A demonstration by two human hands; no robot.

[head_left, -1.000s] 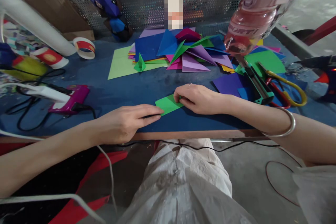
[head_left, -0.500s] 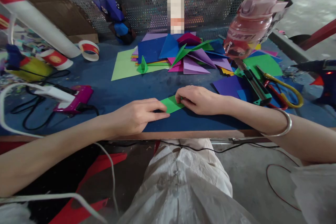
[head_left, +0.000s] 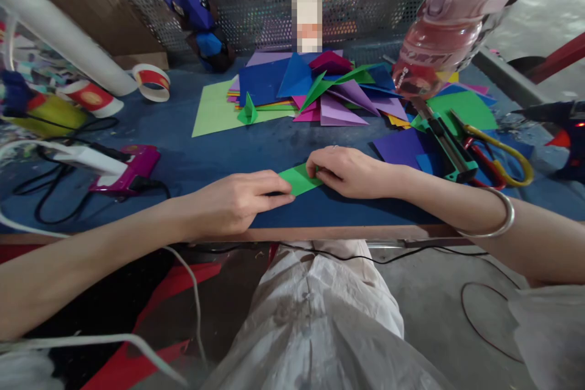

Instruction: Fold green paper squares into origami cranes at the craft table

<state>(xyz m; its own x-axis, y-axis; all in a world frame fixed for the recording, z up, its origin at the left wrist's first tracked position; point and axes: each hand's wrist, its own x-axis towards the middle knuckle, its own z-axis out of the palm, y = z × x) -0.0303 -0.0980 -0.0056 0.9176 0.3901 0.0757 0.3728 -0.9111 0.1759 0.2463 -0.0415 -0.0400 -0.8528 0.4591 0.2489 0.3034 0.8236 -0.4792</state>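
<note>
A narrow strip of green paper lies near the front edge of the blue table, between my two hands. My left hand pinches its left end between thumb and fingers. At the other end, my right hand grips the paper with curled fingers; a bracelet circles that forearm. Both ends of the strip are partly hidden by my fingers. Beyond my hands, a heap of coloured paper sheets and folded pieces rests on the table. A small folded green paper piece stands upright at the heap's left side.
To the right are a pink water bottle, a utility knife, yellow-handled scissors and a glue gun. A purple power socket with cables sits left. A perforated metal panel rises behind.
Both hands keep their hold on the green paper strip with almost no movement. The whole view has shifted slightly.
</note>
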